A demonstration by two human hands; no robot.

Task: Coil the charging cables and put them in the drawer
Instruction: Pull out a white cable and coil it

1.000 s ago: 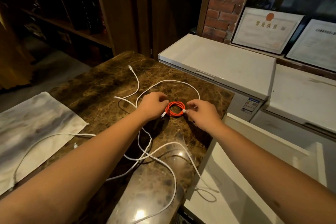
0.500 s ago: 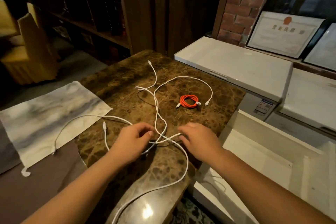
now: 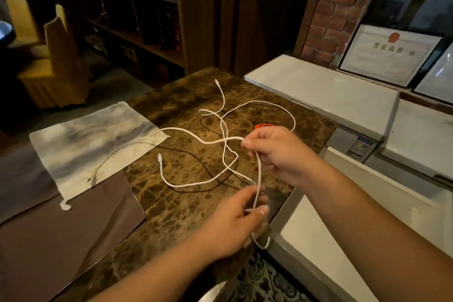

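Note:
Both hands hold one long white cable [image 3: 186,133] above the brown marble table [image 3: 171,203]. My left hand [image 3: 235,218] pinches its lower part near the table's front corner, a short loop hanging below the fingers. My right hand [image 3: 277,154] pinches the same cable higher up, and from there it runs left across the table onto a grey cloth [image 3: 93,144]. A second white cable [image 3: 225,130] lies loose and tangled on the marble. The coiled orange cable [image 3: 263,126] shows only as a sliver behind my right hand. The white open drawer [image 3: 331,240] is at lower right.
White chest-like cabinets [image 3: 323,91] stand behind the table at right, with framed certificates [image 3: 389,54] leaning on a brick wall. A brown mat [image 3: 61,235] lies under the grey cloth at left. Dark bookshelves [image 3: 137,12] and yellow furniture [image 3: 54,61] fill the back left.
My hands left the orange coil, came down to the white cables near the table's front, then took hold of one white cable and lifted it off the marble.

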